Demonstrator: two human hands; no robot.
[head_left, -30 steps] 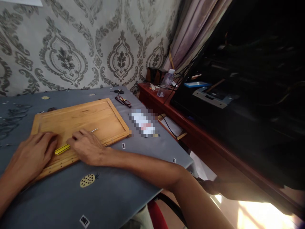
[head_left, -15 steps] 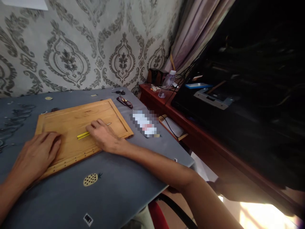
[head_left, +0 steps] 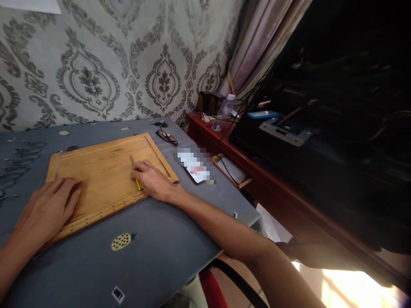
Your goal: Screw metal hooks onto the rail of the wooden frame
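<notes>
A wooden panel [head_left: 105,167] with a raised frame lies on the grey tablecloth. My left hand [head_left: 51,205] rests on its left side, fingers stretched out over the wood and thumb apart, holding nothing. Over the right part of the panel, my right hand [head_left: 149,177] is closed around a yellow-handled utility knife [head_left: 139,184]. Its thin metal end sticks out past the fingers, pointing away from me, and the yellow end shows below them. The middle of the tool is hidden by the fingers.
Right of the panel lie eyeglasses [head_left: 167,137], keys [head_left: 160,124] and a phone [head_left: 195,167] with a blurred screen. Dark items [head_left: 19,167] sit at the table's left. A clear bottle [head_left: 224,113] stands on the red-brown desk [head_left: 205,128], beside a large black screen [head_left: 337,171].
My right hand has shifted right and turned the utility knife, so its metal end points away from me instead of to the right. My left hand has stayed in place.
</notes>
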